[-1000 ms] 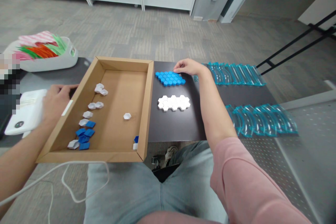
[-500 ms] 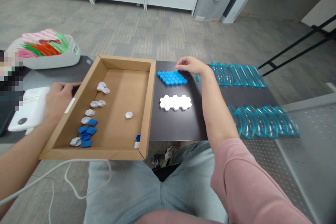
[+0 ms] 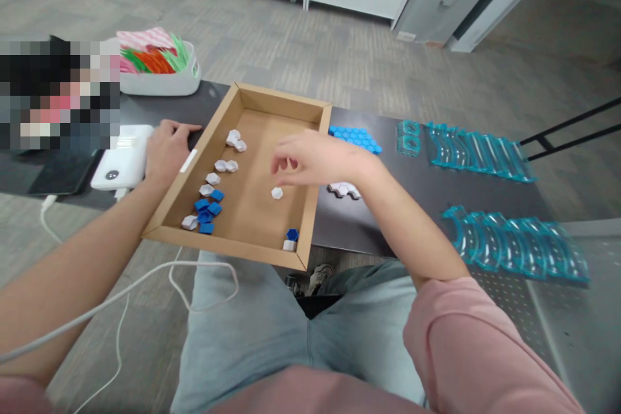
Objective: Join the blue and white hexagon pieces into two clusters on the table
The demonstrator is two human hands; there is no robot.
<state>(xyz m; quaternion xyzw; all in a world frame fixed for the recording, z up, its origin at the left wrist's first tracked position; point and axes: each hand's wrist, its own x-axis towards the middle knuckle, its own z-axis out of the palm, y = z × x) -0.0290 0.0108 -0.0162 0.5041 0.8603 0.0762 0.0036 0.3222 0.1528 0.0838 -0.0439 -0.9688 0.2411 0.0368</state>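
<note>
My right hand (image 3: 310, 158) hangs over the cardboard tray (image 3: 317, 207), fingers apart and curved, just above a lone white hexagonal piece (image 3: 277, 193). Nothing shows between those fingers. On the table left of the tray rests my left hand (image 3: 167, 149), fingers stretched out beside the tray's wall. Inside the tray, white hexagonal pieces (image 3: 226, 166) and blue hexagonal pieces (image 3: 204, 215) lie along the left side. One blue piece (image 3: 292, 234) and one white piece (image 3: 290, 246) sit in the near right corner. My right forearm partly hides the blue hexagon group (image 3: 356, 138) and the white hexagon group (image 3: 345, 190).
Rows of clear teal curved track-like pieces (image 3: 480, 152) lie at the right, with a small teal stack (image 3: 408, 138) beside them. A white power bank (image 3: 123, 158), a dark phone (image 3: 65, 173) and a white basket (image 3: 165, 84) are at the left. A white cable (image 3: 145, 268) crosses in front.
My right hand has moved left from the blue hexagon group to over the tray, its fingers parting. The view has shifted; my left hand stays beside the tray.
</note>
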